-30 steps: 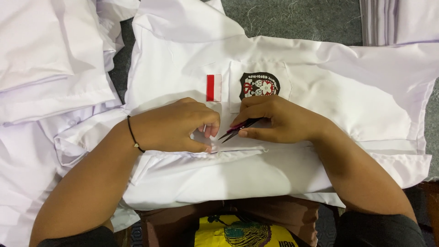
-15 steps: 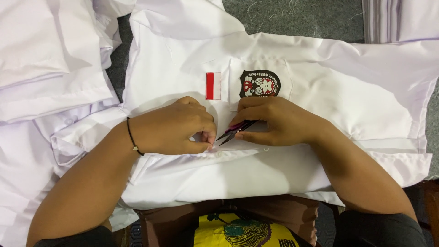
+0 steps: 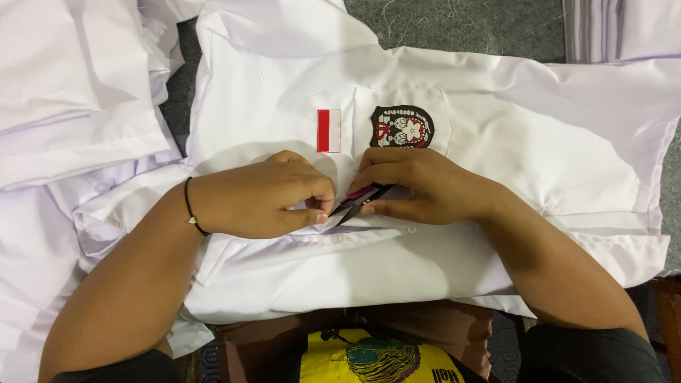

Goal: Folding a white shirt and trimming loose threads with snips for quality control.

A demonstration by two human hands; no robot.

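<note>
— Hands first: what stays hidden from us?

— Our right hand (image 3: 425, 186) covers most of the thread snips (image 3: 358, 199); only the dark blades and a pink handle edge show. What they cut, we cannot tell.

— And the grips?

— Right hand clenched around the snips; left hand (image 3: 266, 195) pinching the white shirt (image 3: 511, 142) placket, below the red-and-white patch (image 3: 328, 130).
</note>
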